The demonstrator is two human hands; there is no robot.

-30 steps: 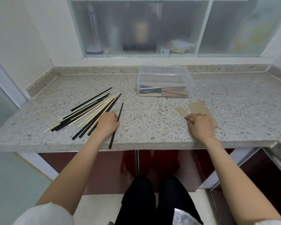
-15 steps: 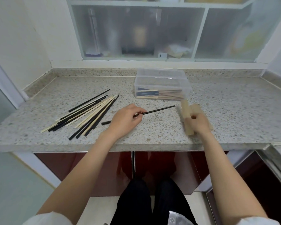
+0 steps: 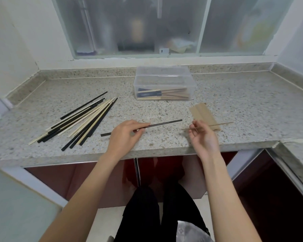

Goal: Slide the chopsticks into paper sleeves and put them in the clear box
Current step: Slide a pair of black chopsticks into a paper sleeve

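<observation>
Holding a single black chopstick (image 3: 162, 123) near its middle, the left hand (image 3: 125, 135) pinches it between thumb and fingertips so that the thin, matte rod lies almost level above the speckled stone counter (image 3: 243, 109); its tip points right toward the other hand and its blunt end sticks out behind the knuckles. The right hand (image 3: 204, 138) is loosely curled, palm turned up, and its thumb and fingers close on a tan paper sleeve (image 3: 217, 124) seen edge-on, so it shows only as a thin pale line running left and right of the fingers. The tip of the chopstick and the near end of the sleeve are close but apart. Just behind that hand a small stack of flat tan sleeves (image 3: 202, 113) lies on the counter; how many are in it cannot be told. To the left a loose pile of chopsticks (image 3: 84, 119) fans out, black ones mixed with pale wooden ones, roughly a dozen in all, though the overlap hides an exact count. One clear box (image 3: 164, 82) stands farther back in the middle of the counter, lid off, with several sleeved chopsticks lying along its bottom, some in tan paper and at least one in a dark sleeve.
</observation>
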